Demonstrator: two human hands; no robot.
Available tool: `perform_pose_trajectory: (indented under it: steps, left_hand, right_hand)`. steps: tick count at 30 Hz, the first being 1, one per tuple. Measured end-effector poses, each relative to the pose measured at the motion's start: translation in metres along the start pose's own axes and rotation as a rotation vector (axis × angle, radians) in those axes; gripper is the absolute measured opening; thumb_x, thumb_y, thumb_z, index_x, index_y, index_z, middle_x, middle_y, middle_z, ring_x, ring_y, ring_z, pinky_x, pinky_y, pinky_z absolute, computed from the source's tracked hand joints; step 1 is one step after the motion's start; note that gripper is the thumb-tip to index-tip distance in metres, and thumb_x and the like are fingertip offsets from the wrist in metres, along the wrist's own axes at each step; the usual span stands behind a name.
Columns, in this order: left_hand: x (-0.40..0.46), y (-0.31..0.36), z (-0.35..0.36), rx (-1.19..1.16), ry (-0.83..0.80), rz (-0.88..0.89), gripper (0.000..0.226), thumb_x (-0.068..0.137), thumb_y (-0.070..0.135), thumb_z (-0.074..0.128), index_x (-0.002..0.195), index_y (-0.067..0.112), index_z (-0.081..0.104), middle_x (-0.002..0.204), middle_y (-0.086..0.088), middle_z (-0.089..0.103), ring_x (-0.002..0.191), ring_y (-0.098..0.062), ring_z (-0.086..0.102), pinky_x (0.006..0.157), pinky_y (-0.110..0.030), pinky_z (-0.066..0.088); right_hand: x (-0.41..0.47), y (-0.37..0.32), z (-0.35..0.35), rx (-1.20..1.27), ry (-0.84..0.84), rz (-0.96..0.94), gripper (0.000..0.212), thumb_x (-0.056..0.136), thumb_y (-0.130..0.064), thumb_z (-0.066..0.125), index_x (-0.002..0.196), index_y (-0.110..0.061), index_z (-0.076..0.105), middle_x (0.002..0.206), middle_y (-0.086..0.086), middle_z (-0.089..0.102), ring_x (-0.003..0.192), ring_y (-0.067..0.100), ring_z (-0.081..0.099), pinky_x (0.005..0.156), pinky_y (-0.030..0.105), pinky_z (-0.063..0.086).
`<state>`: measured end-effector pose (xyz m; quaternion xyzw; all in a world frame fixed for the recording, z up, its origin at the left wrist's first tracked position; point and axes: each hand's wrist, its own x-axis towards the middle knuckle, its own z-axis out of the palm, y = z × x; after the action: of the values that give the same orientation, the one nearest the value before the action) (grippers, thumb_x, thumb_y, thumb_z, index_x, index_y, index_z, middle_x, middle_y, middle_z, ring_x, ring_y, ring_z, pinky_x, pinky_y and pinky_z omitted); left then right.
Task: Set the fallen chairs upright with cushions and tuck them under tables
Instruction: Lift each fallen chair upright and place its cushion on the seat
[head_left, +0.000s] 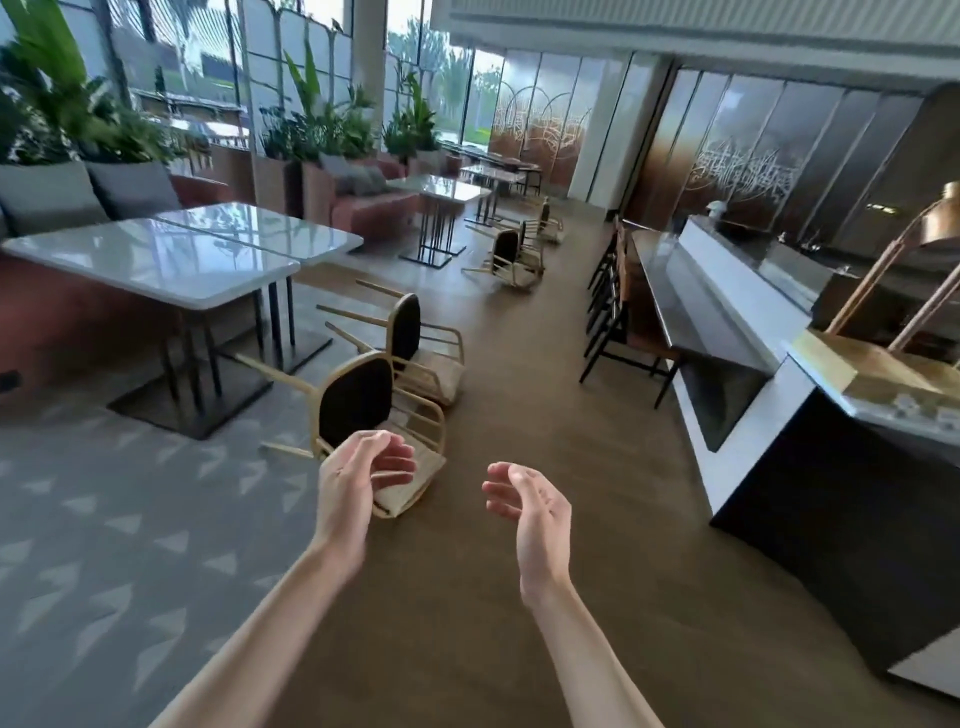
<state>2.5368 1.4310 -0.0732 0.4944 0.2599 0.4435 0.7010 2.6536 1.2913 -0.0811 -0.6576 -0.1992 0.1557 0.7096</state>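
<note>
Left hand (358, 475) at lower centre of frame: fingers curled, spread, holding nothing, overlapping nearest fallen chair (363, 410) in view; contact cannot be told. Right hand (530, 512) just right of it: open, fingers loosely curved, empty, over brown floor (545, 364). Second fallen chair (415, 343) just behind first, beside white table (171, 254) at left. Third fallen chair (511, 257) farther back, centre, near far table (441, 189).
</note>
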Motion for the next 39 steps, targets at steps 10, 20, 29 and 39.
perform_pose_trajectory:
  steps: [10, 20, 29, 39]
  left_hand:
    - [0.234, -0.063, 0.149, -0.030, -0.068, -0.037, 0.031, 0.100, 0.008, 0.048, 0.104, -0.019, 0.062, 0.094, -0.030, 0.068, 0.083, -0.032, 0.067, 0.075, -0.040, 0.055]
    - [0.408, -0.139, 0.194, 0.084, 0.023, -0.123, 0.028, 0.098, 0.015, 0.051, 0.098, -0.006, 0.069, 0.091, -0.023, 0.072, 0.084, -0.033, 0.070, 0.079, -0.045, 0.056]
    - [0.545, -0.213, 0.148, 0.139, 0.451, -0.290, 0.023, 0.097, 0.017, 0.049, 0.093, 0.004, 0.068, 0.083, -0.015, 0.071, 0.077, -0.031, 0.067, 0.072, -0.040, 0.056]
    - [0.624, -0.251, 0.097, 0.105, 0.830, -0.287, 0.025, 0.095, 0.018, 0.051, 0.091, 0.000, 0.067, 0.071, -0.010, 0.068, 0.057, -0.019, 0.067, 0.058, -0.033, 0.056]
  right_hand:
    - [0.273, 0.001, 0.012, -0.070, 0.012, -0.011, 0.025, 0.100, -0.019, 0.055, 0.095, -0.010, 0.077, 0.096, 0.005, 0.078, 0.097, 0.029, 0.073, 0.083, 0.039, 0.058]
    - [0.490, 0.045, 0.026, -0.033, -0.030, 0.058, 0.024, 0.099, -0.018, 0.054, 0.098, -0.007, 0.075, 0.096, 0.007, 0.079, 0.088, 0.020, 0.073, 0.082, 0.039, 0.058]
    - [0.692, 0.122, 0.104, -0.119, -0.388, 0.174, 0.023, 0.097, -0.020, 0.056, 0.091, -0.011, 0.077, 0.090, 0.007, 0.078, 0.083, 0.019, 0.072, 0.078, 0.034, 0.056]
    - [0.821, 0.202, 0.229, -0.274, -0.668, 0.351, 0.022, 0.098, -0.017, 0.060, 0.091, -0.004, 0.077, 0.081, 0.007, 0.074, 0.081, 0.021, 0.066, 0.077, 0.035, 0.054]
